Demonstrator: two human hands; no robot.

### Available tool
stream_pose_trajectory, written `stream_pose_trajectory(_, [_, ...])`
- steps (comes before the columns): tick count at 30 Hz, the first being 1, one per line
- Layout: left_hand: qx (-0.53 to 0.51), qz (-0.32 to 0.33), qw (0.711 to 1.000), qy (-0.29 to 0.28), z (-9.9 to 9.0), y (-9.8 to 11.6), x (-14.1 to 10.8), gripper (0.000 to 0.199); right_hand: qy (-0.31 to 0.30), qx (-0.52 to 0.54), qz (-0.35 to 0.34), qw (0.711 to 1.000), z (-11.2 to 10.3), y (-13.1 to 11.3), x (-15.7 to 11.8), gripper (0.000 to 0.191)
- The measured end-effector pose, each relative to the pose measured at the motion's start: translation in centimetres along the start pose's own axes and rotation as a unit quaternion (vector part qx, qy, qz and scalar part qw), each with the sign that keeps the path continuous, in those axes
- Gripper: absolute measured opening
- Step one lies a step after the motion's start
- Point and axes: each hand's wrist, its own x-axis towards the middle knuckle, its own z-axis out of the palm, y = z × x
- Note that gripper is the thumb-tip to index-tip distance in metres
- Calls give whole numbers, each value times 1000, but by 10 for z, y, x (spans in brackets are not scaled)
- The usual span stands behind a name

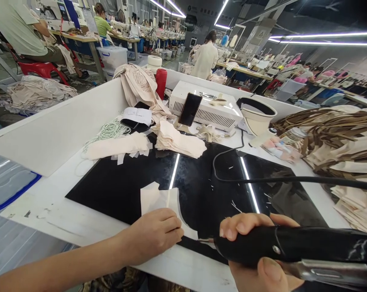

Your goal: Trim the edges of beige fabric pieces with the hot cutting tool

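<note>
A pale beige fabric piece (154,199) with a curved right edge and a whitish layer lies on the black glossy plate (116,190). My left hand (159,231) is closed, its bent fingers together, pressing the piece's lower part; the fingertips' contact is partly hidden. My right hand (250,243) is wrapped around a black hot knife (262,243) with a metal lever below. Its thin metal tip points left at the lower right corner of the fabric piece, touching or very close to it.
Behind lie two fabric stacks (179,140), a phone (190,109) leaning on a vented white box (208,103), and green cord (110,132). A black cable (262,179) crosses the right side. Fabric strips (347,150) pile up at right. Low white walls edge the table; people sit beyond.
</note>
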Motion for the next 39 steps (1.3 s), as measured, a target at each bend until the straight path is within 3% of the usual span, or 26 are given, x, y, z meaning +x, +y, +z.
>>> stream_pose_trajectory(7, [-23,4,999,-24,-5,-4,-1,20,2,5,3,1000,4,-2,0,46])
stream_pose_trajectory(17, [-33,12,999,-8,-5,-8,2,19,16,14,-9,1000,8,1,6,44])
stream_pose_trajectory(23, [-70,-19,997,-35,1,-14,-1,5,1,6,5,1000,7,3,1,44])
stream_pose_trajectory(28, [-95,-40,994,-47,4,-19,-7,10,-4,2,8,1000,6,3,0,44])
stream_pose_trajectory(34, [-60,12,994,-90,-1,-23,-5,20,-12,4,2,1000,5,4,1,43])
stream_pose_trajectory(39, [-20,45,997,-61,-11,-21,1,19,-20,-5,16,1000,2,4,-1,44])
